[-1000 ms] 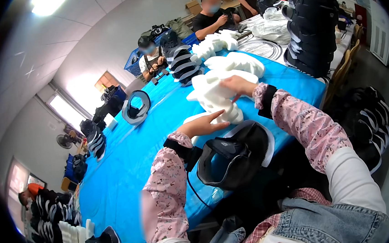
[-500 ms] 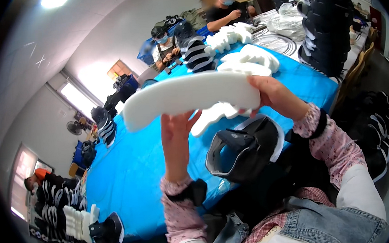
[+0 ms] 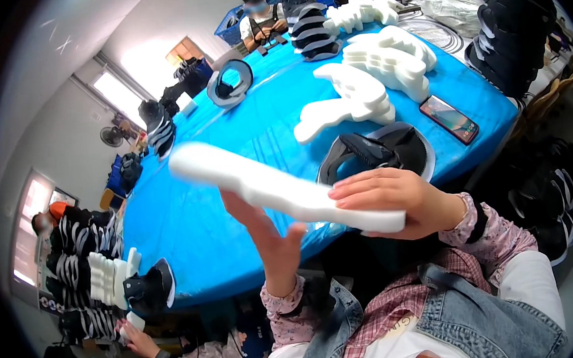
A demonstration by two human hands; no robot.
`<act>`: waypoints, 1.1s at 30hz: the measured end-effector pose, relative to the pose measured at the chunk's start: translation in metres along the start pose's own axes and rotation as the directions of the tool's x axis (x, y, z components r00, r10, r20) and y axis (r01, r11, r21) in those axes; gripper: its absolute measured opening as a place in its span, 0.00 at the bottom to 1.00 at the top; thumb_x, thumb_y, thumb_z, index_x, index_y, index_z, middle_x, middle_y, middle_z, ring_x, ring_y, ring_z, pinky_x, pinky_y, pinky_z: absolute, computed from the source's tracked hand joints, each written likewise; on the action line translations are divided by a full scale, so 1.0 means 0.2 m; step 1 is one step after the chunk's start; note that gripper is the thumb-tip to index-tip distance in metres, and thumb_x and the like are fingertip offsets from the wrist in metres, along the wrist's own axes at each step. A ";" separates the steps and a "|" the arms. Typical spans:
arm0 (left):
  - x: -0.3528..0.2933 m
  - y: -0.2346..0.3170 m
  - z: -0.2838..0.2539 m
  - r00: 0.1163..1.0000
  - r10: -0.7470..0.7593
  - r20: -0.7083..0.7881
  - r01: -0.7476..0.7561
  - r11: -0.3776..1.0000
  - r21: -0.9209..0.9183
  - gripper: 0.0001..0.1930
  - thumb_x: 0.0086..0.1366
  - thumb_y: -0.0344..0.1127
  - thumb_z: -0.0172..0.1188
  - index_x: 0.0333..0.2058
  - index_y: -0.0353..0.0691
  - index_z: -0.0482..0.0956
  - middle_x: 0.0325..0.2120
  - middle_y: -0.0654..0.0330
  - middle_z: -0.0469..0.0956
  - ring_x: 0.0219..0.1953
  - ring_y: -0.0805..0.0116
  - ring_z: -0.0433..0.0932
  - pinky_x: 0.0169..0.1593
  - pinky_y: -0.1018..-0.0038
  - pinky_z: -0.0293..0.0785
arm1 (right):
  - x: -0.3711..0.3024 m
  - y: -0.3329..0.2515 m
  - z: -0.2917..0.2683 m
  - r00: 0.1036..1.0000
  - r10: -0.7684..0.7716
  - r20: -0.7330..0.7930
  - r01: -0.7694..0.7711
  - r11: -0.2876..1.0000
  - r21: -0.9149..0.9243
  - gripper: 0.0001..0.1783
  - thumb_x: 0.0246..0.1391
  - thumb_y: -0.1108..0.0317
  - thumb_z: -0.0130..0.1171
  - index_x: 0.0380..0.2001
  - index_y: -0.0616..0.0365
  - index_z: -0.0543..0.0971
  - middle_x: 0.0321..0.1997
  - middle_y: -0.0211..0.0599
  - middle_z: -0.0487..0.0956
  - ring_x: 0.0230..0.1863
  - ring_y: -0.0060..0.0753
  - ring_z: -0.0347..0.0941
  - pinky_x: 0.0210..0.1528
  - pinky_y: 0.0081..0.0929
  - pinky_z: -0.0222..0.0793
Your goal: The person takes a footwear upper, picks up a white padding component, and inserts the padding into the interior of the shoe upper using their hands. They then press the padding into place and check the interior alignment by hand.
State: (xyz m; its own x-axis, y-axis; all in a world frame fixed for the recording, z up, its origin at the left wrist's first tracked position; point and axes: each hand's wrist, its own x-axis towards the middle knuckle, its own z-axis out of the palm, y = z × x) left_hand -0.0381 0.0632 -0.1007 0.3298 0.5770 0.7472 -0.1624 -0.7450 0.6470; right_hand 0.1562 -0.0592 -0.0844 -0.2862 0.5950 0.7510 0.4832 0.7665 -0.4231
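Head view: both hands hold one long white foam piece with wavy edge (image 3: 280,187) up above the round blue table (image 3: 235,216). The right hand (image 3: 396,200) closes around the near end of the piece, its fingers (image 3: 361,190) lying flat on top and the thumb under it. The left hand (image 3: 271,237) supports the middle from below with open palm, fingers stretched behind the foam. Beyond the piece, on the table, lie a black padded headset (image 3: 382,151), a stack of white foam pieces (image 3: 354,103) and a smartphone (image 3: 448,119).
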 end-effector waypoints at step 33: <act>-0.23 0.12 0.04 0.906 -0.367 0.212 0.421 0.840 -0.342 0.23 0.50 0.35 0.67 0.42 0.29 0.71 0.39 0.58 0.74 0.41 0.71 0.73 0.45 0.75 0.68 | -0.06 -0.01 0.03 0.855 0.342 -0.391 -0.306 0.940 0.153 0.28 0.34 0.61 0.72 0.36 0.57 0.69 0.40 0.33 0.73 0.36 0.21 0.71 0.34 0.19 0.70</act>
State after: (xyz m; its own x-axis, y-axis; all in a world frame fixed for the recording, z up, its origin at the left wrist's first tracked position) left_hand -0.0492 0.0154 -0.1205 0.5554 0.7251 0.4070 -0.3156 -0.2690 0.9100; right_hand 0.1543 -0.0669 -0.0957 0.2437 0.6763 0.6952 0.4150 0.5751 -0.7050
